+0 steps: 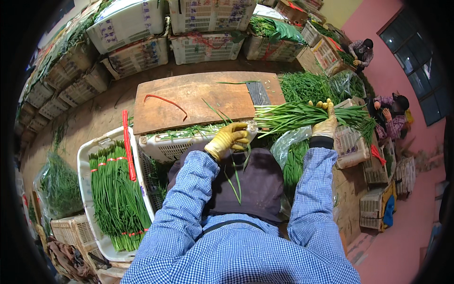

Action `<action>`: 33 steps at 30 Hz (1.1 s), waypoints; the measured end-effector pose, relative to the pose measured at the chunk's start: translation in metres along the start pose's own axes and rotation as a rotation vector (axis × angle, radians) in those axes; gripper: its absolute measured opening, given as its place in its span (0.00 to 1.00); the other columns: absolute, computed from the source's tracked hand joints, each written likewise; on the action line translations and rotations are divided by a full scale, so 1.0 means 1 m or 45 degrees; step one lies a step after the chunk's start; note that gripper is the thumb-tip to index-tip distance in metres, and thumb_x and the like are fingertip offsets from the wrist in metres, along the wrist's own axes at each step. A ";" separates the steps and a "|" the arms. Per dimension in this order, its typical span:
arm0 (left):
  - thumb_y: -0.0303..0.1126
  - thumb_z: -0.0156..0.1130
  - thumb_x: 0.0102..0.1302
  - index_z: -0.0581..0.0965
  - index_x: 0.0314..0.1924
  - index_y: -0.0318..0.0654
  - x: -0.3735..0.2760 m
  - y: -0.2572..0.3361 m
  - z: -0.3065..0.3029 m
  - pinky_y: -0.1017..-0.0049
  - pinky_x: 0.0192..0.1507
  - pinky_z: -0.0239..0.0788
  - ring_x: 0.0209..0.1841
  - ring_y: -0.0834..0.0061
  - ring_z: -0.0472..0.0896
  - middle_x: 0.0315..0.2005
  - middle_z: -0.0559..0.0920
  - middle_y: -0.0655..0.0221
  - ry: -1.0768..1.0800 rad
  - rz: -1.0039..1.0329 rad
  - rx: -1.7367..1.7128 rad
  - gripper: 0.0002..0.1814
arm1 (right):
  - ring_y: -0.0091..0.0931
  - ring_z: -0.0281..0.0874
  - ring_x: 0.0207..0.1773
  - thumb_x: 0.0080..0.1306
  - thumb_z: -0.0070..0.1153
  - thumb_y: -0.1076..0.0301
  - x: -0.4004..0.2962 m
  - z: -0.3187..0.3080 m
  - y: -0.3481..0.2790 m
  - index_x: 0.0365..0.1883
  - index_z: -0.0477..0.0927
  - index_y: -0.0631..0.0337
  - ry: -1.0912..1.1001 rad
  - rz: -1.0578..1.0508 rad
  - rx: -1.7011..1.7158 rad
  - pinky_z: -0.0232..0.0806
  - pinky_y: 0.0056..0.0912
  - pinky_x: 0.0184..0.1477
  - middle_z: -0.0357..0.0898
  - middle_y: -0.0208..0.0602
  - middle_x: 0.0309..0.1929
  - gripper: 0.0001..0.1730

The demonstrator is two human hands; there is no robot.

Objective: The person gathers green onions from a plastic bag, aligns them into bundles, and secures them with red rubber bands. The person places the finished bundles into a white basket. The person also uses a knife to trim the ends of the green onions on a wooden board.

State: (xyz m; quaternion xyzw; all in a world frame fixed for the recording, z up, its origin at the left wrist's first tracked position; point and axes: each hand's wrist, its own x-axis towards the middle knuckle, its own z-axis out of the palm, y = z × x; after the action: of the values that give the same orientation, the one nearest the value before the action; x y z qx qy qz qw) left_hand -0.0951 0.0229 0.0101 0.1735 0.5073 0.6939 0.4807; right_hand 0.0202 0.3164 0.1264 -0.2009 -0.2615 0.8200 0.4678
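Note:
In a yellow glove, my right hand (pixel 325 119) grips a bunch of long green leafy stalks, likely garlic chives (pixel 291 115), its pale ends pointing left over the right edge of a wooden board (pixel 205 96). My left hand (pixel 228 139), gloved too, is curled over my lap near the board's front edge, with a few loose green blades (pixel 237 177) hanging from its fingers. On the board lie a red tie strip (pixel 166 102) and a dark ridged block (pixel 258 93). More red strips (pixel 128 145) hang over the rim of a white crate holding tied green bundles (pixel 118 198).
Loose greens (pixel 305 87) are heaped beyond the board's right side. A clear plastic bag (pixel 291 142) of greens is by my right knee. Stacked plastic crates (pixel 207 48) line the far side. Two people (pixel 361 53) work at the right. A bagged heap (pixel 60 188) lies far left.

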 end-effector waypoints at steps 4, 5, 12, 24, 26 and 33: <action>0.50 0.67 0.63 0.68 0.63 0.37 0.006 0.002 0.023 0.61 0.53 0.73 0.55 0.65 0.78 0.57 0.77 0.62 -0.274 0.125 -0.457 0.36 | 0.26 0.75 0.34 0.69 0.59 0.62 -0.006 -0.001 0.016 0.41 0.81 0.55 -0.029 0.009 -0.028 0.77 0.55 0.51 0.75 0.25 0.28 0.08; 0.45 0.65 0.64 0.70 0.58 0.37 0.011 0.001 0.027 0.65 0.46 0.72 0.47 0.68 0.77 0.49 0.77 0.64 -0.208 0.131 -0.517 0.28 | 0.26 0.75 0.33 0.69 0.59 0.62 -0.008 -0.002 0.022 0.42 0.81 0.55 -0.042 0.018 -0.024 0.77 0.55 0.51 0.75 0.24 0.28 0.09; 0.31 0.57 0.65 0.77 0.39 0.34 -0.007 0.015 0.004 0.75 0.20 0.68 0.16 0.77 0.70 0.18 0.74 0.73 0.090 0.517 -1.008 0.08 | 0.28 0.75 0.31 0.71 0.57 0.63 0.034 -0.047 0.018 0.39 0.80 0.57 0.087 -0.048 -0.032 0.76 0.58 0.50 0.74 0.27 0.26 0.07; 0.39 0.64 0.64 0.73 0.53 0.37 0.025 0.000 0.043 0.59 0.50 0.73 0.47 0.68 0.79 0.46 0.80 0.64 0.138 0.139 -0.534 0.21 | 0.28 0.75 0.32 0.68 0.62 0.63 0.016 -0.033 0.034 0.35 0.80 0.57 0.052 0.071 -0.014 0.78 0.55 0.47 0.76 0.29 0.28 0.08; 0.29 0.59 0.65 0.76 0.46 0.34 0.027 0.007 0.049 0.71 0.38 0.75 0.34 0.72 0.79 0.33 0.80 0.65 0.262 0.214 -0.499 0.11 | 0.28 0.75 0.31 0.67 0.62 0.63 0.019 -0.032 0.035 0.34 0.79 0.56 0.142 0.034 -0.074 0.78 0.55 0.47 0.76 0.30 0.28 0.08; 0.28 0.51 0.68 0.79 0.37 0.34 0.000 0.018 -0.011 0.78 0.15 0.66 0.13 0.79 0.69 0.15 0.73 0.73 0.455 0.351 -0.653 0.09 | 0.31 0.75 0.31 0.68 0.61 0.64 0.051 -0.060 0.007 0.28 0.76 0.59 0.249 -0.066 -0.024 0.78 0.58 0.47 0.74 0.33 0.26 0.11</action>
State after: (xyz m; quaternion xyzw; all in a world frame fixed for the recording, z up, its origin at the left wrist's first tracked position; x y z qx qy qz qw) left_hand -0.1123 0.0167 0.0214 -0.0106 0.3644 0.8767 0.3139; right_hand 0.0258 0.3722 0.0714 -0.2777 -0.2274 0.7816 0.5102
